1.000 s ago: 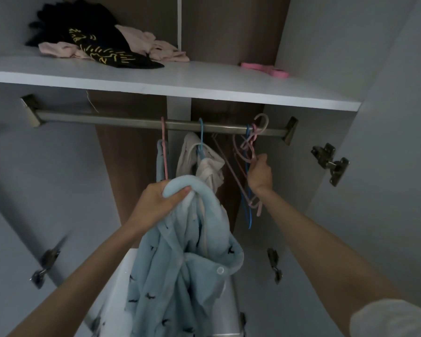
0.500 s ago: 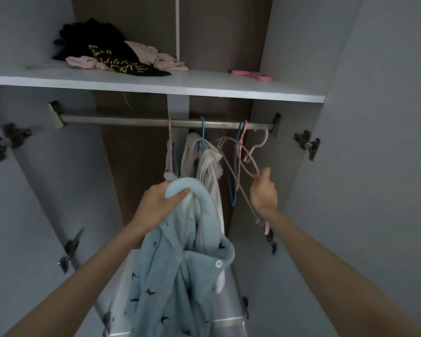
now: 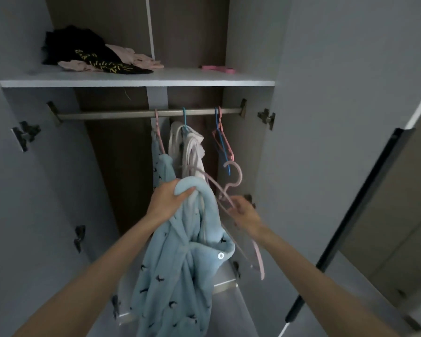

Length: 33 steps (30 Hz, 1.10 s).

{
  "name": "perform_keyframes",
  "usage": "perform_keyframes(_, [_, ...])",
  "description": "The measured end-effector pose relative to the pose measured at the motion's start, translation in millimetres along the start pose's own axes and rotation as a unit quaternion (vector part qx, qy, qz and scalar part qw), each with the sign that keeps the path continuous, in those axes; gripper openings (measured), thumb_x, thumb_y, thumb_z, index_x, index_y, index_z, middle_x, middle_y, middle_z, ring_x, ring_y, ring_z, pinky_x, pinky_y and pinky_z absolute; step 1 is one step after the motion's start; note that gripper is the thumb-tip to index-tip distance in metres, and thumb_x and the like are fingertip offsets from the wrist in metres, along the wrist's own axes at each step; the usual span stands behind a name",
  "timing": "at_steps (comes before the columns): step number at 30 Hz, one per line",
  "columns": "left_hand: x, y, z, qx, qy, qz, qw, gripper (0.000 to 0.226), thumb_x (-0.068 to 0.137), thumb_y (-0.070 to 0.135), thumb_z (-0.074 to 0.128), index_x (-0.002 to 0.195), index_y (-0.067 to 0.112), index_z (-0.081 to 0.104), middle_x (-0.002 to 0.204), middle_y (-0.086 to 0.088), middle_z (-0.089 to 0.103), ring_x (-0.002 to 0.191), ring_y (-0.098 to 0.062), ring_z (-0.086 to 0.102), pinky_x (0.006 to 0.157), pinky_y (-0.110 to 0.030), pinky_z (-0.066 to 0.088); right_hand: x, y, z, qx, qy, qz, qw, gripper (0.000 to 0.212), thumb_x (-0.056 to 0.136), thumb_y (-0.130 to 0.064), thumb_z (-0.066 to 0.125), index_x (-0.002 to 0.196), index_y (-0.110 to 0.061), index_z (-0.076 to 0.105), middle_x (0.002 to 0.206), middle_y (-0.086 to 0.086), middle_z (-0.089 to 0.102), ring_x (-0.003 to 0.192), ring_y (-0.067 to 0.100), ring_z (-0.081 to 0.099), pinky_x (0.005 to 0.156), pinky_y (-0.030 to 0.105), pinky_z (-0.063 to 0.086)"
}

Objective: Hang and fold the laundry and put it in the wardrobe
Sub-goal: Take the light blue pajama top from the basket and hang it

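I stand in front of the open wardrobe. My left hand (image 3: 168,202) grips the bunched top of a light blue fleece garment (image 3: 180,268) with small dark marks, which hangs down below it. My right hand (image 3: 244,214) holds a pale pink hanger (image 3: 231,183) just right of the garment, its hook pointing up, clear of the rail. The metal rail (image 3: 136,113) carries a pink hanger with a blue garment (image 3: 162,164), a blue hanger with a white garment (image 3: 192,147), and two bare hangers (image 3: 223,142), one blue and one pink.
The white shelf (image 3: 180,80) above the rail holds a heap of black and pink clothes (image 3: 97,55) at the left and a flat pink object (image 3: 218,68) at the right. Wardrobe doors stand open on both sides; a dark handle (image 3: 350,215) runs down the right door.
My right hand has lifted the pale pink hanger off the rail and brought it down beside the blue garment. My view has pulled back and dropped a little.
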<state>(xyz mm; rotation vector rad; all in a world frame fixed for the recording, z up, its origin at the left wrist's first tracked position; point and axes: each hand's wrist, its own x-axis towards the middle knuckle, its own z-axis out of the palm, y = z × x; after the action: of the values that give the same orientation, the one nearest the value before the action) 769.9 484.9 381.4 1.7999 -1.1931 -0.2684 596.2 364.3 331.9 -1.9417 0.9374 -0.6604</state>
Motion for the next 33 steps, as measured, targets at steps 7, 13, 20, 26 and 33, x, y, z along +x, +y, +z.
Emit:
perform_keyframes(7, [-42, 10, 4, 0.005, -0.004, -0.025, 1.0, 0.024, 0.09, 0.036, 0.057, 0.105, 0.018, 0.064, 0.096, 0.002, 0.064, 0.093, -0.017, 0.061, 0.086, -0.034, 0.05, -57, -6, -25, 0.138, 0.006, 0.091, 0.986, 0.016, 0.092, 0.002, 0.044, 0.095, -0.014, 0.045, 0.088, -0.004, 0.057, 0.065, 0.012, 0.054, 0.049, 0.015, 0.045])
perform_keyframes(13, [-77, 24, 19, -0.016, 0.0, -0.041, 0.999, 0.027, 0.089, 0.036, 0.058, 0.106, 0.016, 0.064, 0.096, 0.001, 0.064, 0.092, -0.018, 0.061, 0.084, -0.034, 0.049, -112, -21, -65, 0.195, 0.056, 0.081, 0.976, 0.012, 0.09, -0.009, 0.057, 0.085, -0.016, 0.048, 0.084, 0.002, 0.061, 0.056, 0.015, 0.054, 0.038, 0.018, 0.04])
perform_keyframes(20, [-122, 55, 44, 0.025, 0.013, -0.041, 0.999, 0.031, 0.09, 0.037, 0.057, 0.109, 0.013, 0.064, 0.099, -0.001, 0.063, 0.091, -0.019, 0.058, 0.083, -0.034, 0.048, -192, -23, -109, 0.118, 0.107, 0.049, 0.986, 0.024, 0.095, -0.046, 0.045, 0.1, -0.028, 0.059, 0.065, 0.003, 0.066, 0.031, 0.004, 0.036, 0.034, 0.017, 0.029])
perform_keyframes(26, [-154, 75, 68, -0.093, 0.028, -0.125, 0.987, 0.026, 0.089, 0.025, 0.061, 0.111, 0.01, 0.063, 0.101, -0.004, 0.062, 0.098, -0.024, 0.059, 0.082, -0.03, 0.046, -254, -10, -135, 0.091, 0.038, 0.04, 0.994, 0.022, 0.098, -0.031, 0.046, 0.1, -0.021, 0.065, 0.088, 0.0, 0.068, 0.054, 0.015, 0.066, 0.039, 0.018, 0.043])
perform_keyframes(33, [-158, 85, 69, -0.171, 0.063, -0.21, 0.96, 0.037, 0.086, 0.021, 0.064, 0.121, 0.008, 0.057, 0.12, -0.013, 0.06, 0.107, -0.028, 0.057, 0.09, -0.033, 0.047, -281, -1, -155, 0.114, -0.017, 0.058, 0.992, 0.013, 0.098, -0.037, 0.046, 0.104, -0.026, 0.042, 0.092, 0.001, 0.072, 0.042, 0.015, 0.047, 0.038, 0.02, 0.032])
